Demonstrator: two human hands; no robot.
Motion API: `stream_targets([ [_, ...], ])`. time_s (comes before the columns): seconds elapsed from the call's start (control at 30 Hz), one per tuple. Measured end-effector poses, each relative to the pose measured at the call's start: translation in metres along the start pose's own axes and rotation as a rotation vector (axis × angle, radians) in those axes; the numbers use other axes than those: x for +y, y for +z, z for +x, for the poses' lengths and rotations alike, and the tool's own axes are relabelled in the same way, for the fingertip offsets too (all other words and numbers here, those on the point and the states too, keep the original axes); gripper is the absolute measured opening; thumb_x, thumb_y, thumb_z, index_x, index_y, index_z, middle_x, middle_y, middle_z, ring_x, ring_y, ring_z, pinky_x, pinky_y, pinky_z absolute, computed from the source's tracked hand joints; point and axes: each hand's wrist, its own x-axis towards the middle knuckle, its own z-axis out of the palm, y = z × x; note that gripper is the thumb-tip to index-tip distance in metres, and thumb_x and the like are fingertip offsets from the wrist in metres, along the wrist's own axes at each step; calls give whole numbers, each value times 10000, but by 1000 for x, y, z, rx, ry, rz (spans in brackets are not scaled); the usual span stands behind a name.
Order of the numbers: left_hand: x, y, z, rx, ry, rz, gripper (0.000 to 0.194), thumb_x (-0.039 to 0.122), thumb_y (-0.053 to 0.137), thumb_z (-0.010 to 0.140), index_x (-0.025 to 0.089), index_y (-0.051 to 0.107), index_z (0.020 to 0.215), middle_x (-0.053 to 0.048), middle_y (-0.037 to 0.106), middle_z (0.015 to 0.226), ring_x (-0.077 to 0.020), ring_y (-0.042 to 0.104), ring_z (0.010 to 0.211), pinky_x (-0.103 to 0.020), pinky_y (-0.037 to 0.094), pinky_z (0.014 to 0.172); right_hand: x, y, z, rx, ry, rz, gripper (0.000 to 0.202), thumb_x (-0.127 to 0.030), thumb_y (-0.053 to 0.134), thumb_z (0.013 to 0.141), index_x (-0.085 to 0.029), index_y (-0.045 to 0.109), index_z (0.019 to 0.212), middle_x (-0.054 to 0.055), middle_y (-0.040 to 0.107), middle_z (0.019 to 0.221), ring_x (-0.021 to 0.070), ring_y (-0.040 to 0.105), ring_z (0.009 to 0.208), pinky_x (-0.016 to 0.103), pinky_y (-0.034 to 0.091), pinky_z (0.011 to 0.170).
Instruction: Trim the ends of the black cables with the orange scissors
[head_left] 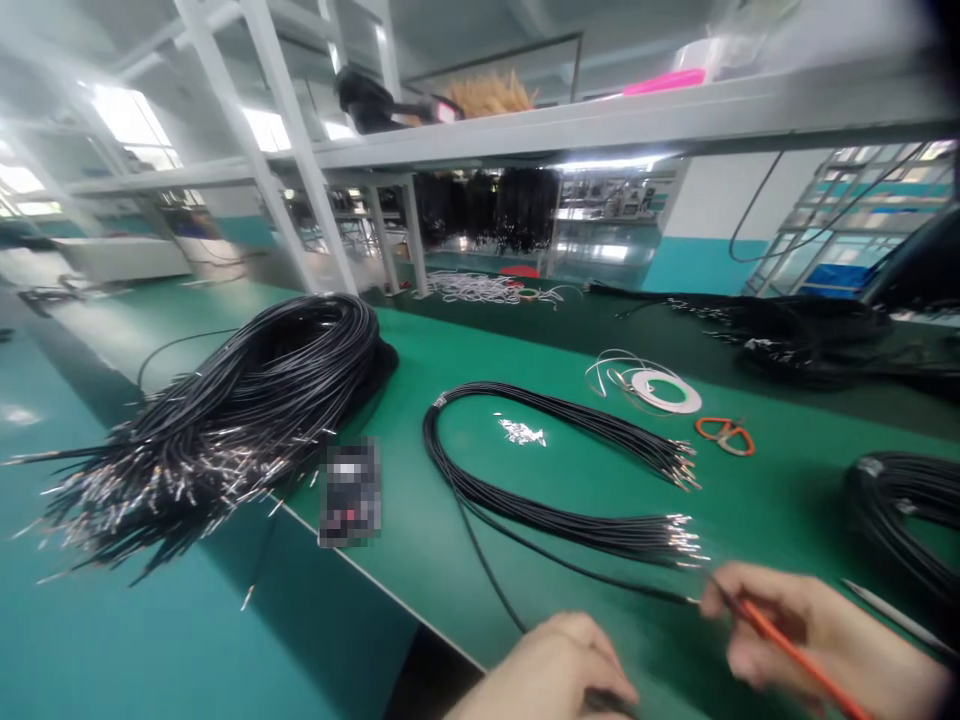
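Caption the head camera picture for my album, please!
Left hand and right hand near black cables on a green table, the right holding something orange.

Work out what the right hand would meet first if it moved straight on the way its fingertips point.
Probably the black cable end just ahead of the right hand, though blur and unclear depth leave open whether the two touch.

Left hand [561, 655], by the near edge of the bench [405, 530]: bare, back smooth and rounded, outline softened by blur. Right hand [811, 612], further in from that edge: bare, wrist also uncovered, fingers narrow. Fine surface detail blurred.
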Motion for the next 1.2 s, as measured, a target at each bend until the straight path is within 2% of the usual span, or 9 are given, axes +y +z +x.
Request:
stream_targets([
  [0.07,4,-4,10,37,-20,14,236,296,625,876,234,683,1096,-25,640,1048,-170,585,960,-266,459,875,-1,-6,12,68,64,45,366,-453,737,693,-212,645,953,-19,628,568,111,492,422,190,395,385],
  [0.2,8,9,51,184,-91,268,206,261,609,876,190,653,1064,-59,620,1035,-231,533,980,-366,458,891,1,2,25,385,43,85,489,-555,702,697,-203,612,1023,-11,628,591,122,484,454,204,392,404],
  [0.33,9,22,82,99,-119,500,115,186,533,896,122,627,917,-106,613,933,-274,544,903,-423,479,805,11,4,27,524,74,100,536,-601,713,653,-216,617,1013,15,673,668,176,595,571,230,465,479],
  [0.47,14,11,90,103,-101,310,159,117,436,909,130,582,968,-103,631,935,-235,582,836,-363,482,752,10,-7,28,617,117,204,576,-622,737,619,-218,608,1009,85,724,892,260,691,766,245,505,506],
  [0.6,19,-6,101,204,-108,-123,161,173,463,900,189,560,1027,-51,650,905,-190,606,799,-321,473,734,-12,-5,23,565,107,454,529,-511,798,646,-215,582,1027,58,720,808,174,639,593,194,436,419],
  [0.67,16,-9,109,141,-136,-371,112,197,514,876,182,578,967,-35,638,847,-166,605,737,-286,475,669,-23,2,21,516,119,537,505,-431,827,658,-207,565,1028,10,682,653,119,570,490,165,387,396],
  [0.8,6,-8,120,-14,-211,-759,190,299,634,826,128,600,902,-26,621,748,-114,579,593,-231,461,560,-33,15,20,451,95,632,461,-365,835,682,-208,552,1011,-14,675,672,95,571,512,169,440,468],
  [0.93,2,-12,120,8,-255,-847,269,344,707,780,105,609,856,-21,622,687,-112,592,600,-226,469,575,-35,20,19,428,88,695,417,-351,818,715,-217,548,1002,-30,664,673,104,606,558,174,456,501],
  [1.2,-1,-15,120,-28,-286,-880,328,365,771,717,100,624,841,-21,631,687,-122,606,634,-239,483,590,-42,26,18,450,15,686,452,-310,870,627,-210,589,967,-7,705,745,98,589,537,195,470,523],
])
